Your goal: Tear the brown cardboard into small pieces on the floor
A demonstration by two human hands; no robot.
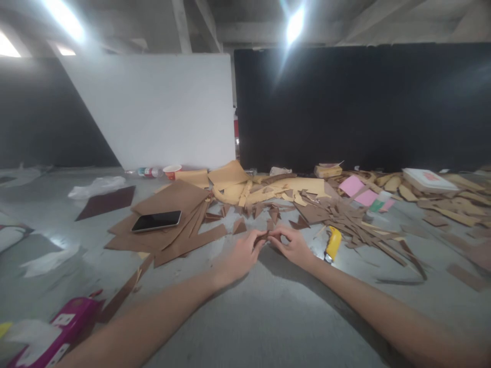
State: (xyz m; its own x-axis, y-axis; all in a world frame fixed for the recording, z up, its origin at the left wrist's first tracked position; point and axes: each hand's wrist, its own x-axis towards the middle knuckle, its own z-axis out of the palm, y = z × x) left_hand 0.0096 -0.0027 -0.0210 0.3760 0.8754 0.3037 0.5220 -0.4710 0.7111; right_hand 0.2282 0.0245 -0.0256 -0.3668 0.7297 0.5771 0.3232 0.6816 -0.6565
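Observation:
Between the fingertips of both hands is a small brown piece [267, 235] that looks like the cut brown sheet material around it. My left hand [245, 250] pinches it from the left, and my right hand [293, 248] pinches it from the right. Fingers cover most of the piece, so its full shape is hidden. Just beyond the hands lie several small folded or triangular brown pieces [240, 225]. To the right of my right hand rests a yellow utility knife [333, 243].
A black phone [156, 221] lies on stacked brown sheets [174, 197] at left. Brown strips [355, 227] and yellowish scraps [268, 189] spread across the back and right. A white box [429, 180] sits far right; a magenta object [69, 327] is front left on the grey table [245, 317].

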